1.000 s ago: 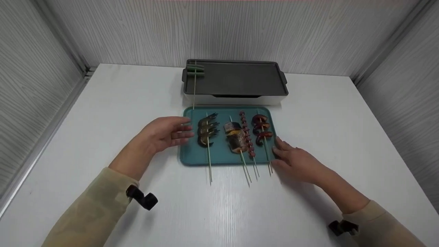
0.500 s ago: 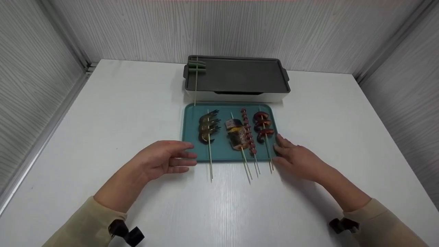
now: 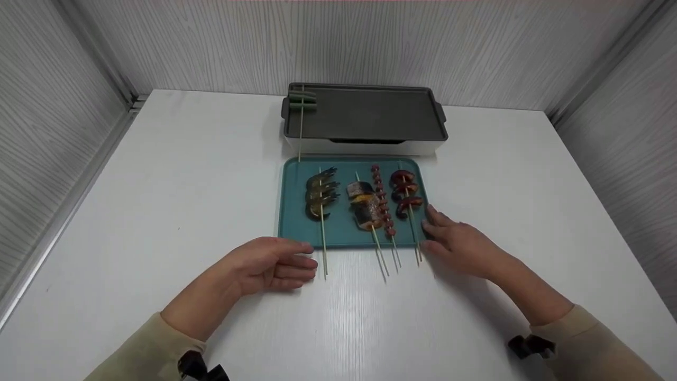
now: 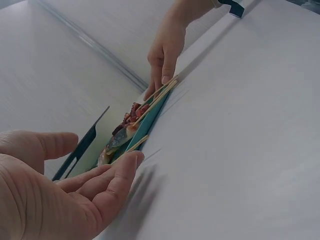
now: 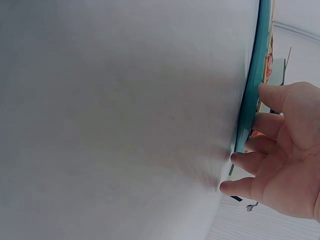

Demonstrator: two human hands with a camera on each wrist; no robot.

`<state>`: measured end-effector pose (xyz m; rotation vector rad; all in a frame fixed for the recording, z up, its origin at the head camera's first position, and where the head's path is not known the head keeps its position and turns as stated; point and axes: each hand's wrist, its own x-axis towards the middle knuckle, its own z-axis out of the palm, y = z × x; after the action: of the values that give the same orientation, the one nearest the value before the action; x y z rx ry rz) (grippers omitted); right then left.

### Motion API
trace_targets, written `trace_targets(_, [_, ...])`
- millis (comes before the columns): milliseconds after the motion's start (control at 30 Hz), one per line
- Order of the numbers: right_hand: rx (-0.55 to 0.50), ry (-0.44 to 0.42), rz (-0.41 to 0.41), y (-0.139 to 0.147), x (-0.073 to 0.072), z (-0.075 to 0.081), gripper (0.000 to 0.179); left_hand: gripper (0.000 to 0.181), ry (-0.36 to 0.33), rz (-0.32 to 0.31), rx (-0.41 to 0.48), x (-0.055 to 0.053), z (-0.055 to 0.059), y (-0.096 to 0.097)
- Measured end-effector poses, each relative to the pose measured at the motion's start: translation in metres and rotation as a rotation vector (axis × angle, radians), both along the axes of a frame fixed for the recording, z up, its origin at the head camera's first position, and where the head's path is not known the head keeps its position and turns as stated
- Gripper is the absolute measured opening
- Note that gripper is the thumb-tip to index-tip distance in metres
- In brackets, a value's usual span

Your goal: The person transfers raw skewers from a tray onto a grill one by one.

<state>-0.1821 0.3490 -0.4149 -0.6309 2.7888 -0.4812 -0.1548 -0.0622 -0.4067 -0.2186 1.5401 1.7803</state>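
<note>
A teal tray (image 3: 338, 233) holds a shrimp skewer (image 3: 321, 196), a fish-chunk skewer (image 3: 366, 209), a skewer of small red pieces (image 3: 383, 206) and one of dark red curled pieces (image 3: 406, 190). Their stick ends stick out past the front edge. My left hand (image 3: 270, 267) is by the tray's front left corner, beside the shrimp skewer's sticks; in the left wrist view its fingers (image 4: 120, 180) are extended, gripping nothing. At the tray's right edge, the fingers of my right hand (image 3: 465, 248) rest against the rim, seen also in the right wrist view (image 5: 295, 145).
Behind the tray stands a dark grill plate (image 3: 375, 114) on a white base. A skewer of green pieces (image 3: 302, 100) lies at its left end, its stick reaching over the tray's back edge. Grey-white panels (image 3: 359, 42) wall in the white table (image 3: 158, 185).
My left hand has come away from the tray's left side, moving toward me and then a little right to the front left corner. The right hand stays at the right edge.
</note>
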Motion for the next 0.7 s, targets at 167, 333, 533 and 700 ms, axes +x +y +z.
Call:
trace_targets(167, [0.005,-0.009,-0.007,0.001,0.000,0.000,0.060,0.050,-0.017,-0.008,0.015,0.001,-0.004,0.008])
trace_targets(333, [0.006,-0.011,-0.009,0.001,-0.001,0.000,0.060,0.051,-0.028,0.001,0.027,0.002,-0.006,0.013])
trace_targets(533, [0.007,-0.004,0.005,0.001,-0.002,0.000,0.059,0.051,-0.035,0.002,0.032,0.002,-0.008,0.018])
trace_targets(700, [0.001,-0.005,0.008,0.001,-0.001,0.000,0.060,0.051,-0.047,0.004,0.036,0.001,-0.009,0.020])
